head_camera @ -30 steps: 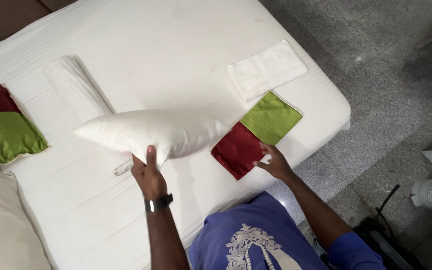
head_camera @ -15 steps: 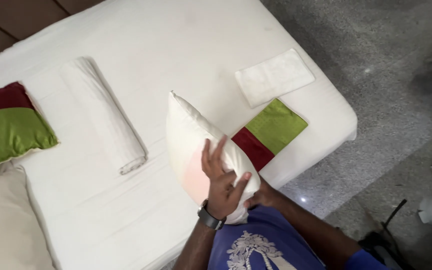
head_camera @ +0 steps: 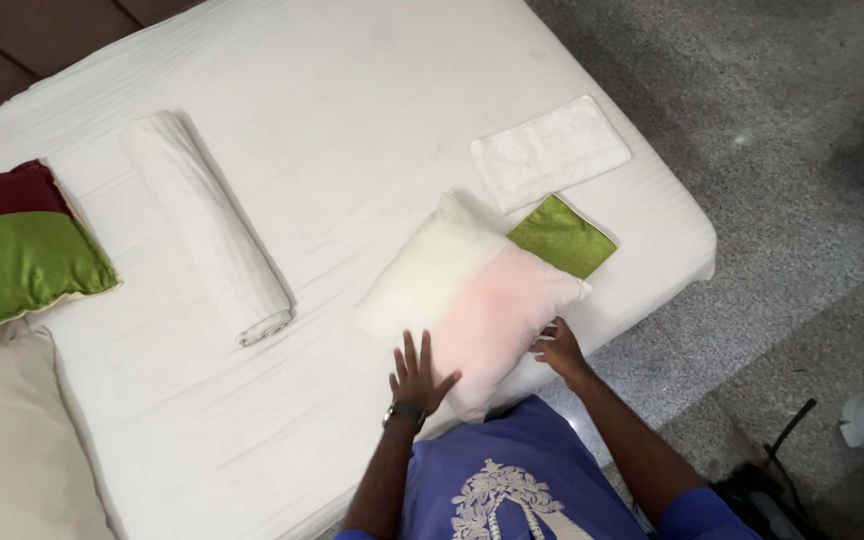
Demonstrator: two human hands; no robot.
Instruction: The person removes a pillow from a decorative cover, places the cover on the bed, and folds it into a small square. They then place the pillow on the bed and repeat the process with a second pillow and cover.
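White pillow insert point(head_camera: 467, 305) lies flat, centre frame, over green cover point(head_camera: 562, 236). Left hand point(head_camera: 417, 378) spread flat on it; right hand point(head_camera: 555, 347) grips its edge. Next: slide cover free.

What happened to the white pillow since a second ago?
The white pillow was held up off the bed, then swung over and laid flat on top of the red and green cover, hiding its red half. The left hand now presses flat on the pillow, and the right hand touches its edge. The rolled towel, folded white cloth and bed stayed put.
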